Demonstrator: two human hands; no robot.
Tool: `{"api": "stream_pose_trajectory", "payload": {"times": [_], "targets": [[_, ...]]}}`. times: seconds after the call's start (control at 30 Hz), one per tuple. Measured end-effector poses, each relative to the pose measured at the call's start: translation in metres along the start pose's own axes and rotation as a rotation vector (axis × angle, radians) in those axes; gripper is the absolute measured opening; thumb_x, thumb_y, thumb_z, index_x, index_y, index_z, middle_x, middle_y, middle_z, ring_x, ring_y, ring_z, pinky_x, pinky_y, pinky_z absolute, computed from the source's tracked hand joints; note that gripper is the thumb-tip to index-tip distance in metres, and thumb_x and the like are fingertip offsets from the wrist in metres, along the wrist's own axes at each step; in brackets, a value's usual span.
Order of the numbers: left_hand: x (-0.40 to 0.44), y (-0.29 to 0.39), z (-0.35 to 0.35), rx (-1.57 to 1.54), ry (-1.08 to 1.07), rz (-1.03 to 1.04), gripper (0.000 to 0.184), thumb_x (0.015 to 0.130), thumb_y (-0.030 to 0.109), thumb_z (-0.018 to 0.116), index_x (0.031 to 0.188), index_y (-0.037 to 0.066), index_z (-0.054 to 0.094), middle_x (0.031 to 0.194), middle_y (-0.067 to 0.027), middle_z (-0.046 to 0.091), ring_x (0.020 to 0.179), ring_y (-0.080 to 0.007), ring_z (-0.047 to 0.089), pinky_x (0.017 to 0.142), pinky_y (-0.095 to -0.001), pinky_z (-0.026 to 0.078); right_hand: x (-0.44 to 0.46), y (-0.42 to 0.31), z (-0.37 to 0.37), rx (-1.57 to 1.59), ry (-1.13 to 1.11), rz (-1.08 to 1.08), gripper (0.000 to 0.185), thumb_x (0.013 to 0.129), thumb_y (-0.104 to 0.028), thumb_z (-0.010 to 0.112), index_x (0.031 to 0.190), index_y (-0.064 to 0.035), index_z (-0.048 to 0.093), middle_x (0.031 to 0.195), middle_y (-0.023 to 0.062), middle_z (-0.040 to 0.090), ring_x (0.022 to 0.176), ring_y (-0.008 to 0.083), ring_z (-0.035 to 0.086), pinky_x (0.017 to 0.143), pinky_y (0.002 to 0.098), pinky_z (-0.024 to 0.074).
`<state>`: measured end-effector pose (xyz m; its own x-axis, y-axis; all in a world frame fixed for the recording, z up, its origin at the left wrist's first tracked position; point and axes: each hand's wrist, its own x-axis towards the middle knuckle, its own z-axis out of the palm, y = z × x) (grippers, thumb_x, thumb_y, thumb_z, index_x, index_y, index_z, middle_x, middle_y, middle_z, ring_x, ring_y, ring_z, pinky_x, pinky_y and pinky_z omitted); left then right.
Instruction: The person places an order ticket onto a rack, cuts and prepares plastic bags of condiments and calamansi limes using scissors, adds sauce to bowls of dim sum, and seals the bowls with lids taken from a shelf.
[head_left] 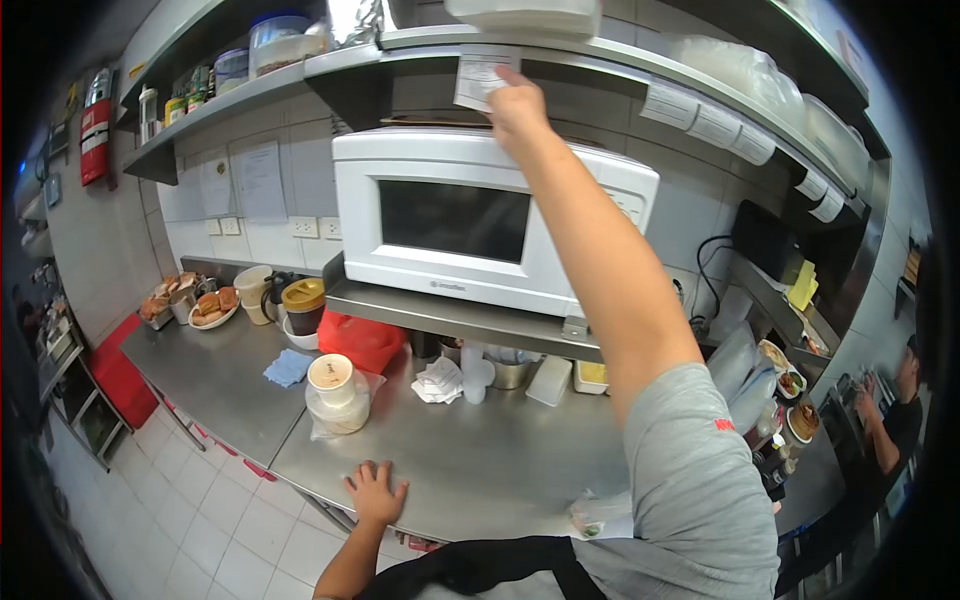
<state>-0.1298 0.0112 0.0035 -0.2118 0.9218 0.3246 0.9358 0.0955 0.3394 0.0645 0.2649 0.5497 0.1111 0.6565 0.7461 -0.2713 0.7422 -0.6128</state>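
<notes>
My right hand [517, 108] reaches up above the white microwave [455, 215], its fingers closed at the right edge of a printed paper slip [476, 80] that hangs from the shelf edge. Whether the slip is still fixed at its top I cannot tell. My left hand [375, 493] lies flat on the front of the steel counter [480, 450], fingers spread, holding nothing. Beyond it stand a lidded tub in a plastic bag [337, 408] and a blue cloth [288, 368].
More paper slips [712, 122] hang along the shelf [620, 60] to the right. Below the microwave are a red bag [360, 340], crumpled papers [438, 380] and a clear container [549, 380]. Bread on a plate [213, 308] stands at left. Another person [890, 440] works at far right.
</notes>
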Motion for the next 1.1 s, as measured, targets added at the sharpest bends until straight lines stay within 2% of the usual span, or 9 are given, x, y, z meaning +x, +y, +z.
{"api": "stream_pose_trajectory", "payload": {"times": [0.27,0.4,0.47,0.63,0.73,0.8,0.83,0.9,1.1], "targets": [[0.0,-0.006,0.0,-0.033,-0.04,0.022,0.057,0.077,0.046,0.061,0.124,0.016,0.051,0.126,-0.0143,0.042,0.125,-0.0315,0.032,0.103,-0.0595,0.018,0.005,-0.019,0.009,-0.427,0.045,-0.208,0.057,0.071,0.01,0.054,0.128,0.0008,0.048,0.116,0.0189,0.056,0.101,0.024,0.057,0.087,0.0287,0.0438],[0.003,-0.01,0.002,-0.035,-0.033,0.04,0.058,0.077,0.046,0.061,0.124,0.014,0.05,0.126,-0.015,0.041,0.124,-0.0322,0.032,0.102,-0.061,0.019,-0.051,-0.074,-0.012,-1.149,-0.02,-0.395,0.069,0.08,-0.054,0.061,0.13,-0.0089,0.045,0.129,0.0262,0.043,0.113,0.0384,0.051,0.096,0.0419,0.0416],[0.001,-0.01,0.002,-0.039,-0.033,0.047,0.058,0.077,0.045,0.061,0.124,0.014,0.05,0.126,-0.0148,0.041,0.125,-0.0321,0.032,0.102,-0.0607,0.018,-0.107,-0.118,-0.046,-1.185,-0.178,-0.616,0.055,0.087,-0.044,0.057,0.128,-0.0084,0.049,0.126,0.0206,0.05,0.112,0.035,0.053,0.093,0.0403,0.0433],[0.001,-0.015,0.003,-0.109,-0.04,0.072,0.058,0.075,0.043,0.064,0.124,0.014,0.05,0.127,-0.0143,0.04,0.125,-0.0322,0.031,0.103,-0.059,0.017,-0.244,-0.184,-0.218,-1.22,-0.239,-0.16,0.051,0.075,0.006,0.056,0.125,-0.003,0.052,0.125,0.0153,0.056,0.116,0.0238,0.054,0.098,0.0331,0.041],[-0.001,-0.014,0.002,-0.128,-0.043,0.096,0.059,0.074,0.039,0.066,0.124,0.013,0.049,0.128,-0.0147,0.039,0.125,-0.0338,0.031,0.103,-0.0578,0.018,-0.361,-0.191,-0.352,-1.757,0.02,0.238,0.052,0.068,0.01,0.059,0.119,-0.0001,0.054,0.115,0.0185,0.059,0.106,0.029,0.058,0.089,0.0333,0.0454],[-0.003,-0.014,0.006,-0.137,0.003,0.132,0.06,0.071,0.038,0.069,0.123,0.014,0.049,0.128,-0.016,0.039,0.124,-0.0346,0.031,0.102,-0.0556,0.021,-0.475,-0.163,-0.473,-2.023,-0.132,0.773,0.058,0.062,-0.012,0.078,0.116,-0.0039,0.055,0.112,0.0191,0.059,0.107,0.0337,0.056,0.091,0.0392,0.0448],[-0.003,-0.011,0.009,-0.141,0.028,0.149,0.061,0.07,0.037,0.07,0.123,0.015,0.05,0.127,-0.0166,0.039,0.124,-0.0351,0.032,0.102,-0.0546,0.022,-0.508,-0.159,-0.464,-1.768,-0.205,1.25,0.091,0.049,-0.031,0.089,0.125,-0.0026,0.049,0.124,0.0189,0.054,0.117,0.0326,0.05,0.098,0.0368,0.0407],[-0.007,0.004,0.015,-0.24,-0.021,0.25,0.064,0.069,0.038,0.071,0.125,0.014,0.049,0.128,-0.0175,0.038,0.126,-0.0364,0.03,0.102,-0.0544,0.023,-0.582,-0.109,-0.461,-1.431,-0.321,1.365,0.136,0.036,-0.042,0.092,0.143,0.0027,0.021,0.142,0.0245,0.034,0.133,0.0326,0.033,0.109,0.0366,0.0285],[-0.025,0.094,0.036,-0.53,-0.318,0.552,0.082,0.067,0.042,0.075,0.135,0.012,0.039,0.134,-0.0199,0.036,0.127,-0.0393,0.032,0.102,-0.0501,0.029,-0.585,0.006,-0.357,-0.713,0.006,0.71,0.125,0.041,-0.024,0.092,0.14,0.0047,0.021,0.13,0.0179,0.041,0.12,0.0272,0.044,0.102,0.038,0.0348]]}}
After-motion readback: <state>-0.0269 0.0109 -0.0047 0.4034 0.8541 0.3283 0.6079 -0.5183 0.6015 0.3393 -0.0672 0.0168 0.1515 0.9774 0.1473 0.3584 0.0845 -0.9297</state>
